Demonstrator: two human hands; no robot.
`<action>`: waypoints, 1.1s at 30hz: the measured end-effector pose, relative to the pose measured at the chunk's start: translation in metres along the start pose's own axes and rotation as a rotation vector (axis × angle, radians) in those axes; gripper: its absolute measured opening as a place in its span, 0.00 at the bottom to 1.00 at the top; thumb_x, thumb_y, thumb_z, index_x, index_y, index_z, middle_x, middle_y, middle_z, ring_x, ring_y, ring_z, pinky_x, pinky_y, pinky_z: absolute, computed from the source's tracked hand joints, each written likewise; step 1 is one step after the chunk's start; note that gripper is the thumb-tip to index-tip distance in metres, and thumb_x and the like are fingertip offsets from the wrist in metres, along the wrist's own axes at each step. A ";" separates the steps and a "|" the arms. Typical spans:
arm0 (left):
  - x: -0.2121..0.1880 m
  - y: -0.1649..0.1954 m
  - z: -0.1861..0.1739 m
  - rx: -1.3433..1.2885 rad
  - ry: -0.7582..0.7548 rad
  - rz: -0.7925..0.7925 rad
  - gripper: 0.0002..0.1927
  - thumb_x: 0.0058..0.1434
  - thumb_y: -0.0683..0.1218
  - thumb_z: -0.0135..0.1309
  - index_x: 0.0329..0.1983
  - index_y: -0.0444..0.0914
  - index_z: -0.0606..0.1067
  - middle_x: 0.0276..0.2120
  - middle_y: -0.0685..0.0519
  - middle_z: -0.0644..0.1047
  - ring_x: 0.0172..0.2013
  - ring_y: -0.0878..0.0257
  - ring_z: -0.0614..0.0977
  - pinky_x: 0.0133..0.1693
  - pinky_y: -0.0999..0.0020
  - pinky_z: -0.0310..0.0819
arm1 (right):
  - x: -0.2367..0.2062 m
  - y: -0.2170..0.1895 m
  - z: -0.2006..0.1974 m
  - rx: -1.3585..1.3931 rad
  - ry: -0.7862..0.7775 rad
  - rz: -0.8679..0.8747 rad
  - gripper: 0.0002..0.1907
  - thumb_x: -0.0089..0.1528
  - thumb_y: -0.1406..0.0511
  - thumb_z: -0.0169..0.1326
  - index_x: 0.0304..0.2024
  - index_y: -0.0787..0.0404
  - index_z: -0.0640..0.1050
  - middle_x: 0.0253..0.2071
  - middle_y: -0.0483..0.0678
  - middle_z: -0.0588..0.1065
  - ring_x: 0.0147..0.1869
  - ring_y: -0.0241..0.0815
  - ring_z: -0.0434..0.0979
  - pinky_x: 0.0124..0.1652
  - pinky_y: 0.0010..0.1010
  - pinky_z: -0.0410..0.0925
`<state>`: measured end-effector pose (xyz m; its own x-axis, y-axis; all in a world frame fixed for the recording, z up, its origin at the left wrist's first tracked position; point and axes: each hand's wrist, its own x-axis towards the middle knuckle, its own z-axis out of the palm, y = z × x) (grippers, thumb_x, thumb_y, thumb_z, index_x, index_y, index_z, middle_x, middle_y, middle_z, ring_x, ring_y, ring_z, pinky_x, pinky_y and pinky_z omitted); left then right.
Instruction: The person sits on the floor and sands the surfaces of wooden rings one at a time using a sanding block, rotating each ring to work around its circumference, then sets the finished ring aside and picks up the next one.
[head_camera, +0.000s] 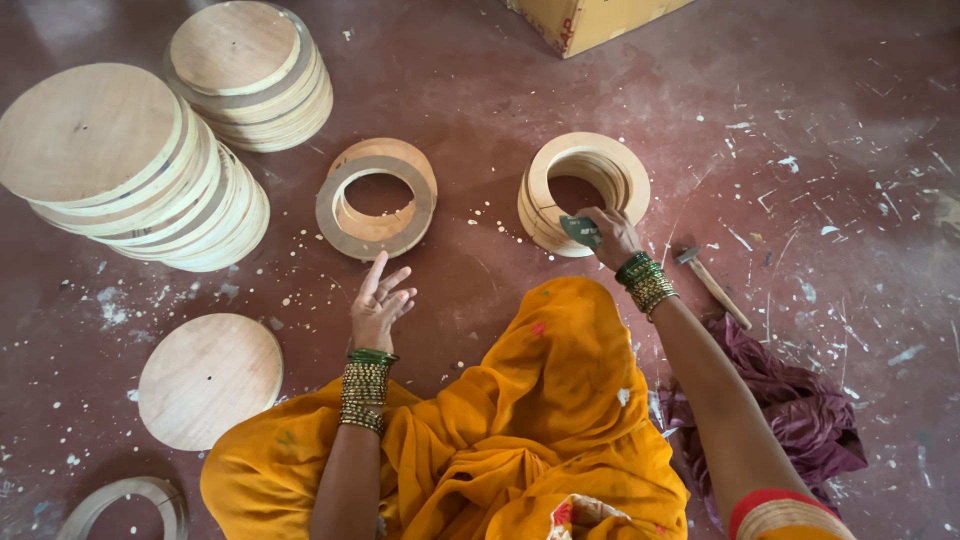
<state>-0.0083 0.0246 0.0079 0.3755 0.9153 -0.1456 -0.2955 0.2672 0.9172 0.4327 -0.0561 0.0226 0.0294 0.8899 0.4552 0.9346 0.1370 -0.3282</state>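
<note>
My right hand grips a small grey-green piece and presses it against the near rim of a stack of wooden rings on the floor. My left hand hovers with fingers spread, holding nothing, just below a second, lower stack of wooden rings. Both wrists carry green and gold bangles. An orange cloth covers my lap between the arms.
Two tilted stacks of round wooden discs stand at the far left. One single disc lies near left, a loose ring below it. A hammer and purple cloth lie to the right; a cardboard box stands far back.
</note>
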 end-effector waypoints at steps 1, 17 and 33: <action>0.000 -0.001 0.000 -0.001 0.000 0.004 0.40 0.61 0.33 0.54 0.76 0.46 0.60 0.60 0.47 0.77 0.43 0.68 0.82 0.46 0.73 0.80 | 0.000 0.000 0.000 -0.002 0.001 -0.002 0.22 0.54 0.71 0.61 0.51 0.54 0.76 0.43 0.49 0.80 0.49 0.51 0.78 0.50 0.43 0.68; -0.001 0.004 0.004 0.003 -0.027 0.003 0.40 0.61 0.33 0.53 0.77 0.45 0.59 0.59 0.47 0.77 0.42 0.70 0.82 0.45 0.74 0.79 | -0.001 -0.002 -0.003 -0.007 -0.007 -0.003 0.19 0.56 0.71 0.60 0.49 0.54 0.76 0.40 0.49 0.79 0.48 0.52 0.78 0.51 0.44 0.68; -0.014 -0.076 0.021 1.492 -0.791 -0.387 0.20 0.65 0.55 0.49 0.52 0.42 0.82 0.53 0.45 0.79 0.51 0.46 0.79 0.54 0.51 0.73 | 0.002 -0.010 -0.007 -0.068 -0.039 0.052 0.20 0.56 0.71 0.60 0.51 0.53 0.76 0.39 0.51 0.79 0.49 0.55 0.78 0.52 0.45 0.68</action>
<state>0.0272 -0.0152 -0.0523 0.6623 0.3915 -0.6388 0.7384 -0.4857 0.4679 0.4259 -0.0591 0.0322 0.0660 0.9113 0.4063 0.9540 0.0617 -0.2934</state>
